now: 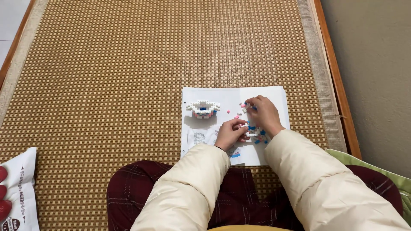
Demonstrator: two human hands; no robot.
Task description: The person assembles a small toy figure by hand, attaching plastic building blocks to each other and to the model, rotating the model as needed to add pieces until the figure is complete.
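Note:
A white paper sheet [257, 95] lies on a woven mat. On its left part stands a small built model [203, 108] of white bricks with blue and red bits. Loose tiny bricks [256, 133] in white, pink and blue are scattered on the sheet's right part. My left hand [230, 133] rests on the sheet, its fingertips pinched on a small white brick piece. Just beyond it, my right hand [264, 114] reaches over the loose bricks, fingers curled down onto them at the far end. Whether it holds one is hidden.
The brown checked mat [128, 85] covers a wooden-framed platform [338, 85]. A white printed bag [19, 188] lies at the left edge. A green cloth [385, 173] sits at the right. My dark red plaid lap fills the bottom.

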